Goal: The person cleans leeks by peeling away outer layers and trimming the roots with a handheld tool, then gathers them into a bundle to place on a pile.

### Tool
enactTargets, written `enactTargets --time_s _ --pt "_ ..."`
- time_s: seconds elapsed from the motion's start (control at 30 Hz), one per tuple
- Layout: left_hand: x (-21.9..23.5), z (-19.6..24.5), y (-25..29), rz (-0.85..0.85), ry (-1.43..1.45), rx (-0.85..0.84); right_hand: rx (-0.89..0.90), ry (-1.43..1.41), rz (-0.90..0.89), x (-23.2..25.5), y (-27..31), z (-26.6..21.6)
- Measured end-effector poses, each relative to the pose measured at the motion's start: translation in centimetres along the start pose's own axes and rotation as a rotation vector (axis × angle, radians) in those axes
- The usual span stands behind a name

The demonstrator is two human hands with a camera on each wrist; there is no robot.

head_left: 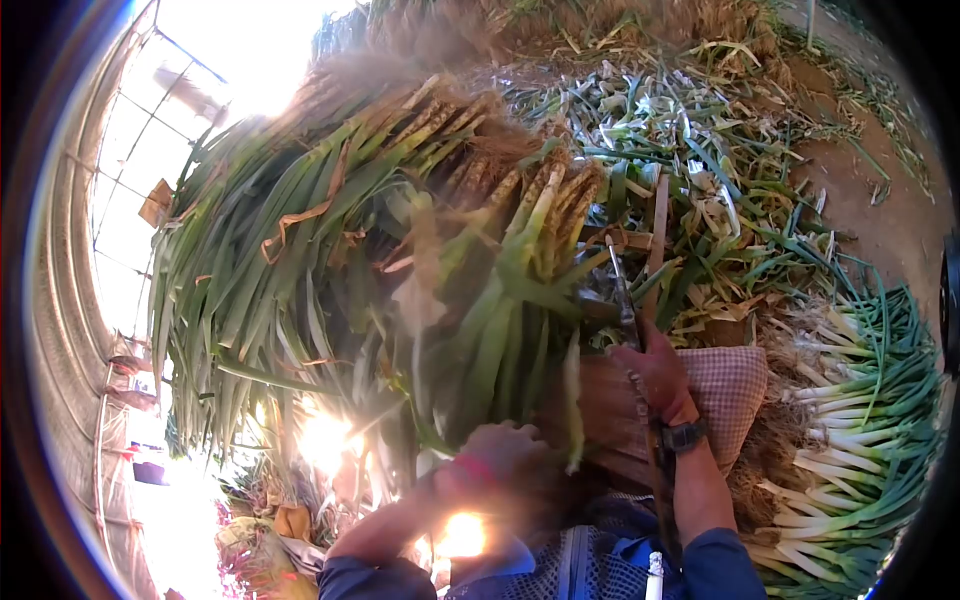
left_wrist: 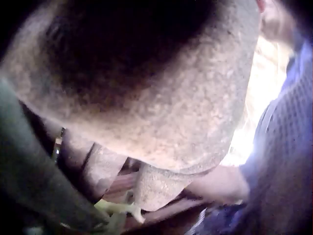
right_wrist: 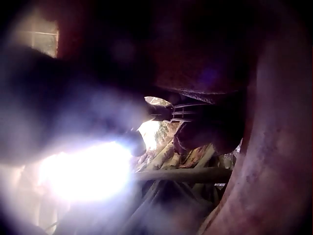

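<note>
My right hand (head_left: 655, 375), with a dark watch at the wrist, grips a slender metal wand (head_left: 622, 285) that looks like an air blow gun, its thin tip toward the leeks. A hose runs down from it along the forearm. My left hand (head_left: 505, 455), blurred, is low at the near side of the leek pile (head_left: 350, 230), beside hanging leaves. In the left wrist view its fingers (left_wrist: 154, 188) point downward, with a pale green scrap (left_wrist: 122, 208) near the tips. The right wrist view is dark and glaring; leek stalks (right_wrist: 168, 156) show through a gap.
A brown board (head_left: 600, 400) and a checked cloth (head_left: 730, 400) lie by my right hand. Trimmed leeks (head_left: 850, 430) with white stems are stacked at right. Peeled leaf scraps (head_left: 690, 160) heap behind. A cigarette (head_left: 655, 578) shows at the bottom edge. Sunlight glares from the left.
</note>
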State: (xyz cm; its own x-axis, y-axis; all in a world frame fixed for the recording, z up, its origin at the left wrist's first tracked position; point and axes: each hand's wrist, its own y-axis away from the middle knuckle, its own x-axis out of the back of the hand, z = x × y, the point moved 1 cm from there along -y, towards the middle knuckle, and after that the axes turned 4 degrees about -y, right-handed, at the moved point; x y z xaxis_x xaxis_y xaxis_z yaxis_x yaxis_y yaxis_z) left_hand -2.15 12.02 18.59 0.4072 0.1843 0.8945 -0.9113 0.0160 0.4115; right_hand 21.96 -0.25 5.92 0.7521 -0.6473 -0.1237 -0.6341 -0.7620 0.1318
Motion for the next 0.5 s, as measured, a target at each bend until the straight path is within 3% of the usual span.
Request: enactTargets --time_s 0.13,0.2,0.27,0.33,0.37,0.43,0.47,0.5 --pt "6.6 0.1 -1.5 0.184 0.158 -0.045 -0.009 0.11 -0.016 -0.3 0.0 0.2" --pt "8.3 -1.4 -4.9 0.284 0.108 0.006 0.005 0.199 -0.039 -1.2 0.9 -1.3" --pt "8.5 -3.5 -9.7 0.258 0.096 0.042 0.004 0.193 -0.055 -1.4 1.4 -2.0" --pt "7.7 -5.0 -13.5 0.45 0.097 0.188 0.004 0.189 -0.071 -1.1 2.1 -2.9" --pt "7.7 -6.0 -14.5 0.455 0.092 0.181 0.021 0.234 -0.074 -0.8 2.3 -3.7" --pt "8.0 -7.5 -15.7 0.54 -0.128 0.455 0.039 0.275 -0.069 -0.4 3.0 -4.8" --pt "7.8 -8.2 -15.6 0.541 -0.131 0.451 0.009 0.331 -0.094 -0.3 3.7 -4.9" --pt "7.7 -9.2 -14.9 0.474 -0.112 0.569 -0.023 0.388 -0.122 -0.2 4.0 -4.8"
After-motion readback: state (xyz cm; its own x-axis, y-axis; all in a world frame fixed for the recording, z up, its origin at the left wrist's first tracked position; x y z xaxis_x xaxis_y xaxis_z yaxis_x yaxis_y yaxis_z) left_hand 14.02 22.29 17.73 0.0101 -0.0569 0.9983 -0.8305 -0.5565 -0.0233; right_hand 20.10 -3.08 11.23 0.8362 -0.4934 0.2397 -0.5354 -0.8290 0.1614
